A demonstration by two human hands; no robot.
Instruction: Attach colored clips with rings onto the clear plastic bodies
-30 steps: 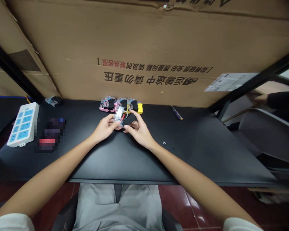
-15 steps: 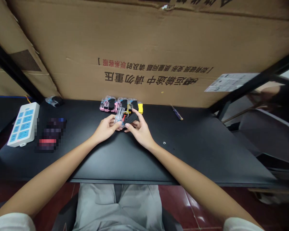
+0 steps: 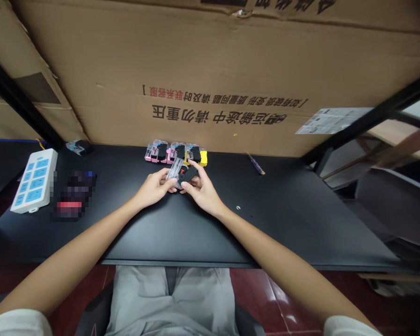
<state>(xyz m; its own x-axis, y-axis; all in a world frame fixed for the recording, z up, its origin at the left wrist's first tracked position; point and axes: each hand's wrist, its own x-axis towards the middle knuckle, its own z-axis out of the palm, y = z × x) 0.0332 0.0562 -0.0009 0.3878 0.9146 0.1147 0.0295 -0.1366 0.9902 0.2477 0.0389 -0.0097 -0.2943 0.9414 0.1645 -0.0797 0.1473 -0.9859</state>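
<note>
Held in front of me just above the black tabletop is a small clear-and-black plastic device (image 3: 175,170) with a bit of red inside. My left hand (image 3: 156,187) is closed on its clear end, with thumb on top. On the other side, my right hand (image 3: 203,189) pinches the black part (image 3: 188,174) between thumb and fingers. Right behind the hands stands a row of similar clear-and-black devices, some with a pink edge (image 3: 157,151) and one with a yellow edge (image 3: 203,158). The undersides of the held device are hidden by my fingers.
A white power strip (image 3: 35,181) lies at the left, beside a blurred-out dark object (image 3: 75,195). Another clear-and-black piece (image 3: 79,147) sits at the back left. To the right are a screwdriver (image 3: 256,165) and a tiny ring-like part (image 3: 238,207). A cardboard wall (image 3: 210,60) closes off the back.
The black part has turned slightly against the clear part and shifted a little left and down with my right fingers. Both hands keep their grip.
</note>
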